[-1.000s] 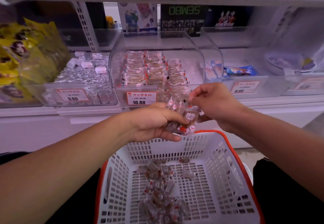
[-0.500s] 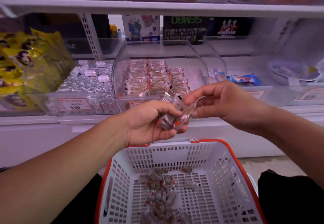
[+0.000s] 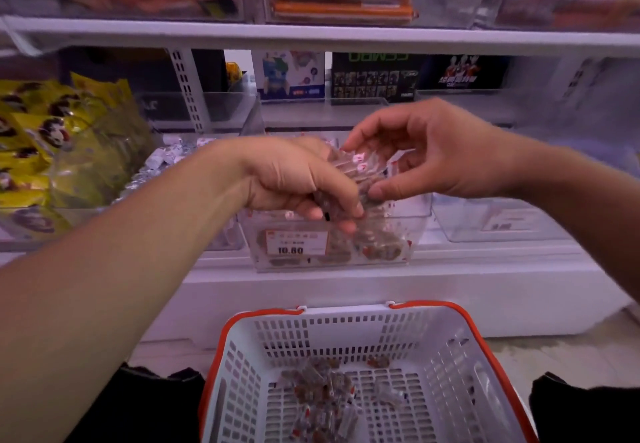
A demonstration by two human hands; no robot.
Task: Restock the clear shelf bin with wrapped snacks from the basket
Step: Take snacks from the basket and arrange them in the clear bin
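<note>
**Both hands full of snacks right over the bin**

While the white basket [image 3: 446,366] with its orange rim sits low and near, just below the shelf, both hands are up at the clear bin [image 3: 412,231] in the middle of the shelf. Left hand [image 3: 294,182] is clenched around a bunch of wrapped snacks [image 3: 349,168], knuckles up, fingers curled under them. Right hand [image 3: 429,155] comes in from the right and pinches the same bunch between thumb and fingertips, so the two hands are touching the one clump together, right above the bin's open top.

Inside the bin you can see more of the same brownish snacks in clear wrappers with little red marks, piled against the front wall behind an orange price tag [image 3: 296,242] that reads 10.80. Picture is blurry so I can't tell how many are in the hands.

Down in the basket there's a loose pile of snacks [image 3: 322,394] on the slotted floor, mostly toward the left-middle, plus a couple of strays further right.

Left of the bin is a tray of silvery wrapped sweets [image 3: 162,162], and further left some yellow bags [image 3: 52,137]. Right of it is another clear bin [image 3: 498,220], and the upper shelf [image 3: 311,38] carries more tubs with price tags
</note>
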